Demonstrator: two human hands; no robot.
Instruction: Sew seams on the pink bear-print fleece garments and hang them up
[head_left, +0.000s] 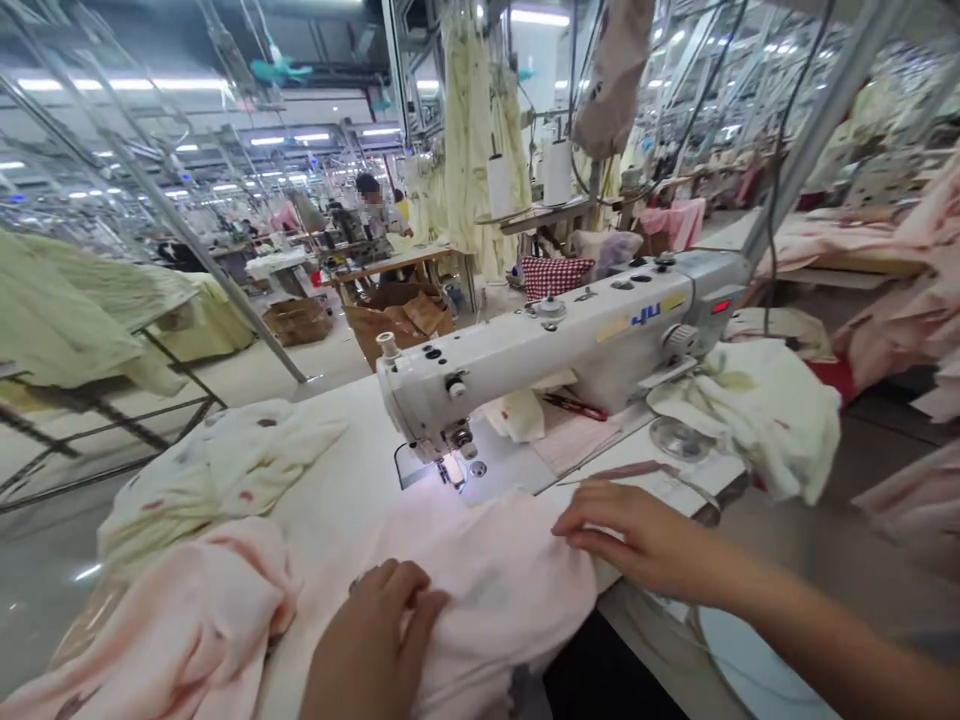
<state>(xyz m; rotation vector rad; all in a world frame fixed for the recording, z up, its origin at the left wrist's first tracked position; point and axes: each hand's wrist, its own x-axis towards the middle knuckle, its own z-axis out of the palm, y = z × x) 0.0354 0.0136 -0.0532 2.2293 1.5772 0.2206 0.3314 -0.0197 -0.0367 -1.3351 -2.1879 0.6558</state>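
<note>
A pale pink piece of fabric (517, 590) lies on the machine table in front of the sewing machine (540, 345), its far edge just short of the lit needle area. My left hand (375, 635) is on the near left part of this fabric, fingers curled and closed on it. At the fabric's right edge, my right hand (637, 530) pinches the cloth between thumb and fingers. The presser foot (452, 470) stands above the needle plate, with the fabric's far edge close in front of it.
Pink cloth (180, 620) and cream printed cloth (225, 470) are heaped at the left. Red-handled snips (577, 405) lie under the machine arm, near folded pink cloth (574, 440). Cream cloth (772, 400) hangs off the right end. A co-worker (382, 215) is at a table farther back.
</note>
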